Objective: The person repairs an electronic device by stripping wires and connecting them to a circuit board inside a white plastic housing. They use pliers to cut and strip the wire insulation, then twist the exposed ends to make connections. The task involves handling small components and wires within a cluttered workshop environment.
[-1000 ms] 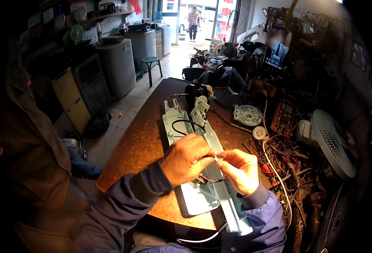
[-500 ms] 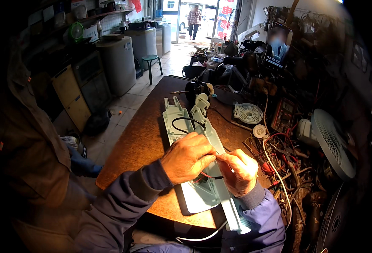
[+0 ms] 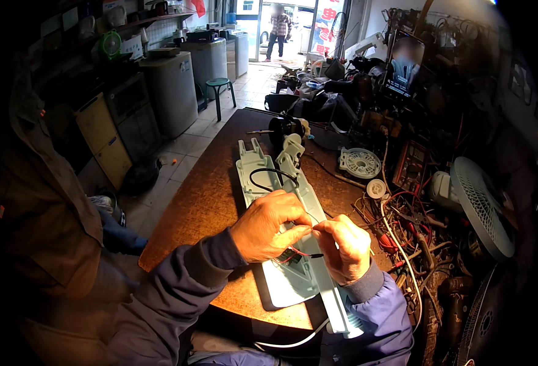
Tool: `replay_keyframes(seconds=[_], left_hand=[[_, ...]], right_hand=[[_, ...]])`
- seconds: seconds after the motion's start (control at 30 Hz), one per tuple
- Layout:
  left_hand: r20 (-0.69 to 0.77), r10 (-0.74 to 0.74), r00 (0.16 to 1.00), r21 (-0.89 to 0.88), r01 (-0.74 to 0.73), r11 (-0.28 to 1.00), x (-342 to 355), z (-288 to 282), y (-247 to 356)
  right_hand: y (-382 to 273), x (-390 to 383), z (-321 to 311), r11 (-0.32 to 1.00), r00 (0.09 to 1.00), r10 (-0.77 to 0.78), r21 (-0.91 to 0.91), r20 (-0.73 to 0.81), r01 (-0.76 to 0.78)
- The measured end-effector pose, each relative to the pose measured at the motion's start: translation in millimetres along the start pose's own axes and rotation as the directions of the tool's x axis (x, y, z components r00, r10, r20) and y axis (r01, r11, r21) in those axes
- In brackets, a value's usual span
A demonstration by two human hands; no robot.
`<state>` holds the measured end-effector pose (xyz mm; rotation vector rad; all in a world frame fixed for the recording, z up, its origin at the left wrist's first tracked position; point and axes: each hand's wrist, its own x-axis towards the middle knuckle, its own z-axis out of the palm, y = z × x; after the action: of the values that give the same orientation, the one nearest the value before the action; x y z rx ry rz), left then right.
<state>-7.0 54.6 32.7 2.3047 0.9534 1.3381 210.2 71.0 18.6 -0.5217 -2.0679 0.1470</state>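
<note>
My left hand (image 3: 272, 224) and my right hand (image 3: 345, 247) meet fingertip to fingertip, both closed in a pinch on a thin wire (image 3: 311, 215). Most of that wire is hidden by the fingers. Under them lies a long pale green plastic fan housing (image 3: 288, 291), its hollow side up, on the brown wooden table (image 3: 189, 201). A black cable (image 3: 258, 173) loops out of its far part. Below my left fingers, a red wire (image 3: 299, 251) and a black-sleeved wire end (image 3: 316, 256) show beside a small dark part inside the housing.
A fan motor (image 3: 284, 129) with a shaft stands at the table's far end. To the right lie a round slotted cover (image 3: 359, 163), a multimeter (image 3: 411, 165), tangled wires (image 3: 403, 226) and a fan head (image 3: 482, 207). Another person in a brown jacket (image 3: 43, 201) is close on the left.
My hands stay pinched together, with only a slight shift of the fingers; a little more wire shows between them. The person in the doorway has moved slightly.
</note>
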Motion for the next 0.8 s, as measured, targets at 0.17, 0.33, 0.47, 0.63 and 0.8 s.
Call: replay_keyframes(seconds=[0.17, 0.33, 0.47, 0.63, 0.8], left_hand=[[0.029, -0.018, 0.999, 0.007, 0.018, 1.0, 0, -3, 1], [-0.008, 0.046, 0.999, 0.146, -0.044, 0.988, 0, -4, 5], [-0.039, 0.094, 0.995, 0.228, -0.082, 0.97, 0, -2, 8], [-0.08, 0.109, 0.991, 0.235, -0.088, 0.968, 0, -1, 9], [-0.098, 0.064, 0.993, 0.171, -0.047, 0.984, 1, -3, 5]], right_hand=[[-7, -2, -8, 0.918, 0.932, 0.316, 0.191, 0.18, -0.348], [-13, 1, -13, 0.735, 0.823, 0.481, 0.373, 0.302, -0.566], [-14, 2, -16, 0.651, 0.755, 0.535, 0.385, 0.38, -0.655], [-7, -1, -16, 0.45, 0.658, 0.581, 0.485, 0.478, -0.75], [-8, -2, -6, 0.548, 0.759, 0.587, 0.552, 0.282, -0.629]])
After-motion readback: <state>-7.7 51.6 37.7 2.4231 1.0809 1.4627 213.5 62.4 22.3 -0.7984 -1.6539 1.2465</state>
